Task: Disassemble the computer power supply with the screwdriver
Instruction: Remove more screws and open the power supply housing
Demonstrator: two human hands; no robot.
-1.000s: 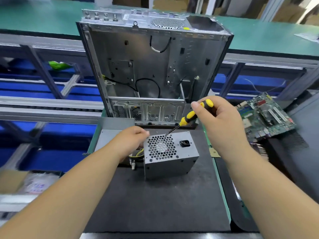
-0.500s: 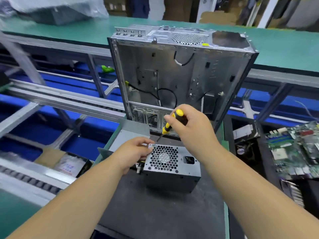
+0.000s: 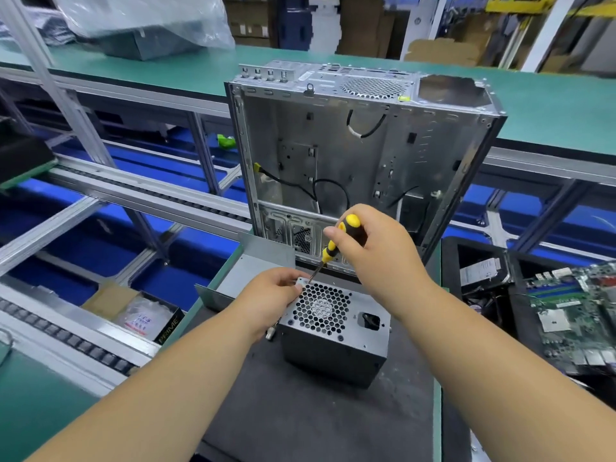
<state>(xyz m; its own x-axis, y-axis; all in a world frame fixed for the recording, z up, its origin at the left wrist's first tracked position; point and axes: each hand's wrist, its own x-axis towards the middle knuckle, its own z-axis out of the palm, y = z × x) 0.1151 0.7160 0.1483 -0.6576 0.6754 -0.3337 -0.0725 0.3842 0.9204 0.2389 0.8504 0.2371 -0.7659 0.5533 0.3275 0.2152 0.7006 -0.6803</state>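
Right hand (image 3: 376, 251) grips the screwdriver (image 3: 335, 243), tip at the power supply (image 3: 333, 331) cover's 10 o'clock corner, left hand (image 3: 271, 300) clasping that corner; casing unopened, disassembly evidently just beginning.

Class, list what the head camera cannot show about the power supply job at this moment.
- Screwdriver tip and screw: too small, by the left hand.
- Power supply left side and cables: behind that hand.
- Screwdriver handle middle: wrapped by the right hand.
- Circuit board: cut by the right edge.
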